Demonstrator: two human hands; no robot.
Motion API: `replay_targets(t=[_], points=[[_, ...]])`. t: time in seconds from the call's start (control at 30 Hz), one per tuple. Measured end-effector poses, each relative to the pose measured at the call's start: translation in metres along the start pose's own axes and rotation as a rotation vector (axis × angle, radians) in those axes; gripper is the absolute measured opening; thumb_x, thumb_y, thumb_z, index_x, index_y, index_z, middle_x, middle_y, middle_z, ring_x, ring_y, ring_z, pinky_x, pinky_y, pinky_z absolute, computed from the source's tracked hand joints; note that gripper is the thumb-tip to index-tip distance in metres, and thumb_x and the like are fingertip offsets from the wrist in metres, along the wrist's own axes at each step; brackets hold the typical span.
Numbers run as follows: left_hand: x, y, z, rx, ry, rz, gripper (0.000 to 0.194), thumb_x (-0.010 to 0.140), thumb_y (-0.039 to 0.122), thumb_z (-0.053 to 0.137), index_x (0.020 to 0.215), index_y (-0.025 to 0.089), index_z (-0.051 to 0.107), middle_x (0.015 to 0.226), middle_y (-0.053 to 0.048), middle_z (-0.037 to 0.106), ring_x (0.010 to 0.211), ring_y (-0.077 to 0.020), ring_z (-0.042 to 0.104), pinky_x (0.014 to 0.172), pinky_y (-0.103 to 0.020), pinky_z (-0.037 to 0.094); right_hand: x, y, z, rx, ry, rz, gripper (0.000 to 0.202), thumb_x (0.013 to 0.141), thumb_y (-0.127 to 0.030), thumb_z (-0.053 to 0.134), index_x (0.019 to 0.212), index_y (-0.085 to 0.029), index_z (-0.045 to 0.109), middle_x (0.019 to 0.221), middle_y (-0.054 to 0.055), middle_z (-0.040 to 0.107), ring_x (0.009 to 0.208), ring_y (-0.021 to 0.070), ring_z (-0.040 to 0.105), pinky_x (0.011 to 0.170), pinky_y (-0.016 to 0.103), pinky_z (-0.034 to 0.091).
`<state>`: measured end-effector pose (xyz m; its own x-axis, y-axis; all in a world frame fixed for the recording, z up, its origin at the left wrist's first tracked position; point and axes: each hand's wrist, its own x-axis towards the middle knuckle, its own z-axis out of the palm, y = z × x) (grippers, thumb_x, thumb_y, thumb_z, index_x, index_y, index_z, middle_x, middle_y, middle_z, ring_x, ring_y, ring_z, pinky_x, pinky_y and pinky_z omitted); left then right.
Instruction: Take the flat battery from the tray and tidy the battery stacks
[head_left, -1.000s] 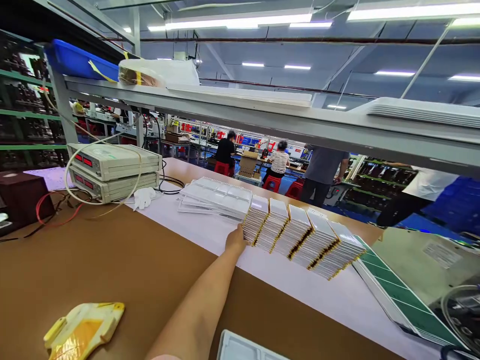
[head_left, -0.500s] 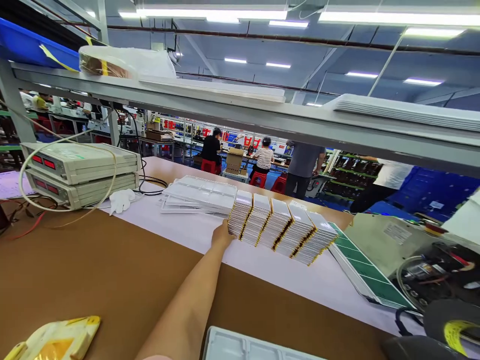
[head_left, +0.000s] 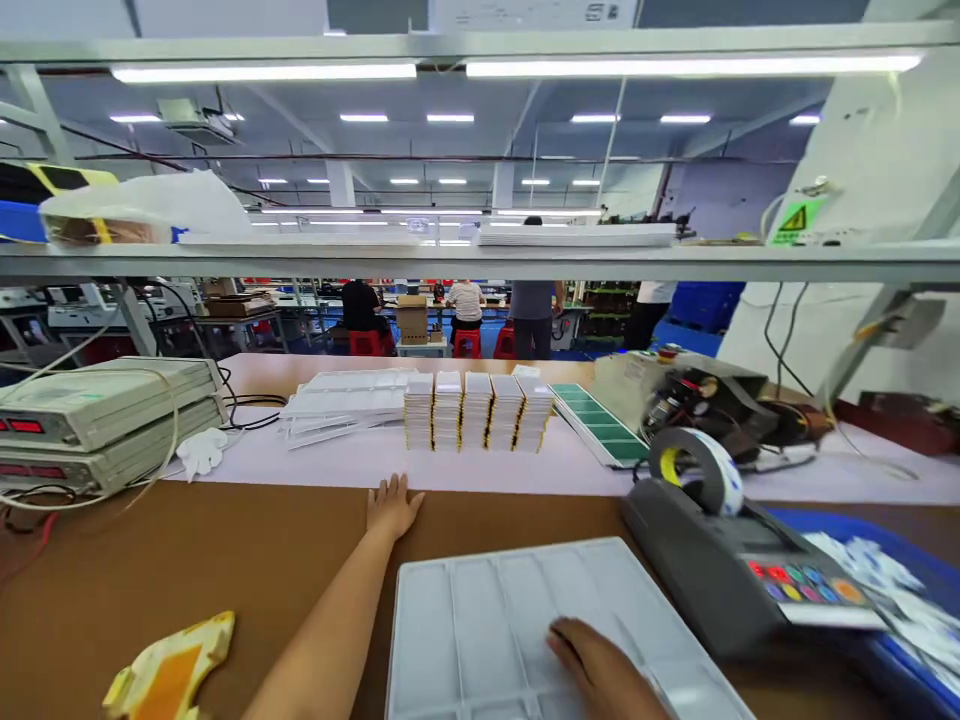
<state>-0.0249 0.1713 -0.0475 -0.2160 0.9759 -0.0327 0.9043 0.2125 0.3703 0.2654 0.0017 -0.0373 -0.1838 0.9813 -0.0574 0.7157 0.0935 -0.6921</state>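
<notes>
My left hand [head_left: 392, 508] lies open with fingers spread at the border of the brown mat and the white surface, holding nothing. Just beyond it stand several neat stacks of thin white plates with yellow-gold edges [head_left: 476, 415], apart from the fingers. Over the white compartment tray [head_left: 480, 640] is my right hand [head_left: 604, 670], its fingers bent and pressed together. Whatever they pinch, if anything, is hidden. The tray's near end runs out of view. Shallow rectangular pockets divide it.
White trays [head_left: 337, 400] lie piled behind the left hand. At right are a tape dispenser [head_left: 750, 570], a green-pocketed tray [head_left: 600, 420] and a blue bin [head_left: 795, 520]. Metering boxes [head_left: 112, 400], a white glove [head_left: 202, 452] and a yellowish block [head_left: 176, 665] are at left. A shelf beam [head_left: 375, 264] crosses above.
My left hand has come away from the end of the plate stacks, back to the mat's edge, and opened. My right hand has appeared over the tray. The view has levelled and swung right.
</notes>
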Motion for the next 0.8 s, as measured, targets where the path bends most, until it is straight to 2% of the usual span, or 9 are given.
replay_targets(t=[0.1,0.17,0.23,0.33,0.4,0.47,0.57,0.67,0.8], points=[[-0.061,-0.003,-0.021,-0.012,-0.123,0.034,0.066,0.076,0.056,0.03,0.129,0.017,0.031,0.138,-0.008,0.02,0.127,-0.0268,0.009,0.101,-0.047,0.006,-0.002,-0.001,-0.006,-0.016,-0.043,-0.078,0.034,0.084,-0.036,0.029,0.087,-0.017,0.057,0.088,0.007,0.061,0.083,0.0175,0.055,0.072,0.026,0.038],[-0.108,-0.006,-0.035,-0.088,-0.249,0.087,0.062,0.076,0.058,0.028,0.127,0.024,0.034,0.135,-0.004,0.028,0.125,-0.0234,0.021,0.1,-0.041,0.019,-0.004,0.001,-0.009,-0.023,-0.036,-0.099,0.034,0.085,-0.036,0.028,0.084,-0.017,0.056,0.084,0.006,0.061,0.079,0.0169,0.055,0.068,0.025,0.037],[-0.155,-0.009,-0.045,-0.19,-0.336,0.139,0.063,0.073,0.058,0.036,0.127,0.026,0.034,0.135,-0.002,0.028,0.123,-0.0209,0.026,0.097,-0.035,0.026,-0.006,0.004,-0.01,-0.016,-0.024,-0.117,0.033,0.085,-0.036,0.028,0.083,-0.018,0.054,0.08,0.005,0.061,0.074,0.0158,0.054,0.064,0.024,0.036],[-0.216,-0.012,-0.042,-0.18,-0.245,0.14,0.072,0.068,0.053,0.049,0.13,0.023,0.029,0.14,-0.006,0.012,0.124,-0.0247,0.022,0.097,-0.039,0.025,-0.008,0.009,-0.011,-0.015,0.039,-0.128,0.033,0.086,-0.037,0.025,0.085,-0.018,0.052,0.08,0.004,0.06,0.071,0.0144,0.053,0.061,0.023,0.035],[-0.245,-0.01,-0.032,-0.048,-0.159,0.145,0.065,0.071,0.048,0.047,0.129,0.023,0.031,0.14,-0.007,0.012,0.125,-0.0257,0.019,0.098,-0.042,0.022,-0.009,0.011,-0.011,-0.055,0.11,-0.119,0.034,0.087,-0.037,0.022,0.086,-0.019,0.051,0.084,0.004,0.059,0.073,0.0139,0.053,0.061,0.022,0.034],[-0.264,-0.007,-0.019,0.061,-0.12,0.161,0.051,0.076,0.041,0.042,0.125,0.024,0.038,0.138,-0.007,0.022,0.126,-0.0243,0.018,0.1,-0.044,0.017,-0.01,0.012,-0.01,-0.16,0.152,-0.088,0.035,0.088,-0.035,0.02,0.089,-0.019,0.051,0.089,0.004,0.057,0.076,0.0133,0.052,0.062,0.022,0.034],[-0.277,-0.002,-0.006,0.135,-0.031,0.154,0.042,0.081,0.03,0.034,0.121,0.025,0.044,0.135,-0.004,0.031,0.125,-0.0226,0.019,0.101,-0.044,0.013,-0.012,0.013,-0.006,-0.332,0.127,-0.027,0.03,0.087,-0.034,0.025,0.092,-0.02,0.052,0.096,0.005,0.053,0.077,0.0132,0.052,0.061,0.023,0.034],[-0.279,-0.001,0.0,0.107,0.029,0.16,0.04,0.082,0.027,0.03,0.12,0.024,0.045,0.133,-0.002,0.033,0.125,-0.0219,0.021,0.101,-0.045,0.013,-0.014,0.013,0.0,-0.395,0.105,0.005,0.027,0.085,-0.034,0.03,0.096,-0.021,0.051,0.101,0.007,0.049,0.078,0.0153,0.053,0.061,0.024,0.034],[-0.276,-0.008,0.004,-0.003,0.078,0.166,0.038,0.08,0.022,0.035,0.116,0.021,0.048,0.13,-0.003,0.039,0.123,-0.0205,0.026,0.101,-0.044,0.015,-0.014,0.01,0.005,-0.422,0.069,0.03,0.029,0.085,-0.032,0.027,0.101,-0.021,0.049,0.099,0.008,0.05,0.08,0.0185,0.053,0.062,0.027,0.035]])
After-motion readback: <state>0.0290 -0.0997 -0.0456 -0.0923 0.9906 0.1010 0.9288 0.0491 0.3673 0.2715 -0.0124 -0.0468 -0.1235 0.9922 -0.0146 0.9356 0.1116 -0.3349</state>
